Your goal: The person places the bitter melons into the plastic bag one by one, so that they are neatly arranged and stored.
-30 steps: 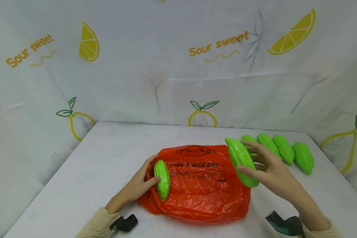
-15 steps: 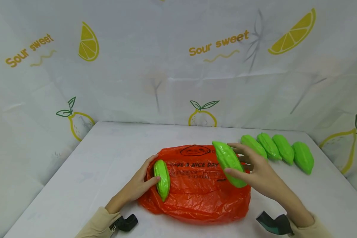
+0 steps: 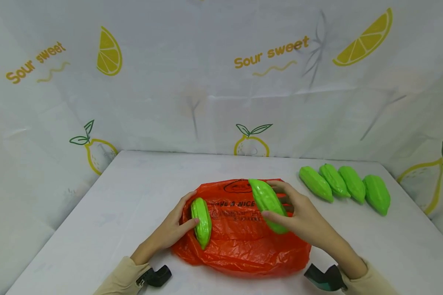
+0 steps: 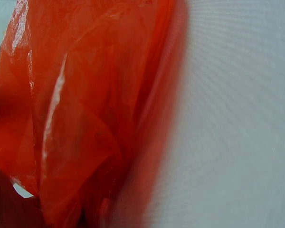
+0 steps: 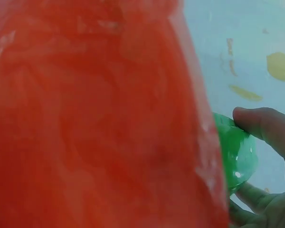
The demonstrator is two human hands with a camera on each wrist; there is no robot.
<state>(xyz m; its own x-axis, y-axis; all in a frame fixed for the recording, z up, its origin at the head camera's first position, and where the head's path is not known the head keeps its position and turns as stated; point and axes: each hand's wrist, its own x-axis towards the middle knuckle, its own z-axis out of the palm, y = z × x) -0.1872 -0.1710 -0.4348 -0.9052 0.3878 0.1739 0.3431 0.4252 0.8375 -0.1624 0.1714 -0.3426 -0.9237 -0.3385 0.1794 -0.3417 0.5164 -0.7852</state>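
A red plastic bag (image 3: 243,241) with black print lies bunched on the table in the head view. At its left end my left hand (image 3: 171,227) grips a glossy green ridged fruit (image 3: 202,223), thumb on its side. The other left fingers are mostly hidden behind fruit and bag. Over the right part of the bag my right hand (image 3: 299,213) holds a similar green fruit (image 3: 267,203) tilted, thumb in front and fingers behind. In the right wrist view, the bag covers part of that green fruit (image 5: 237,152). The left wrist view is mostly red bag (image 4: 85,104).
Several more green ridged fruits (image 3: 350,184) lie in a slanted row at the back right of the white table (image 3: 107,213). Behind the table hangs a white cloth (image 3: 162,82) printed with lemons. Each wrist carries a dark camera mount (image 3: 158,276).
My right hand has carried its green fruit leftward, from the bag's right edge to over its printed area, baring the row of fruits behind. The left hand and the fruit there stay put.
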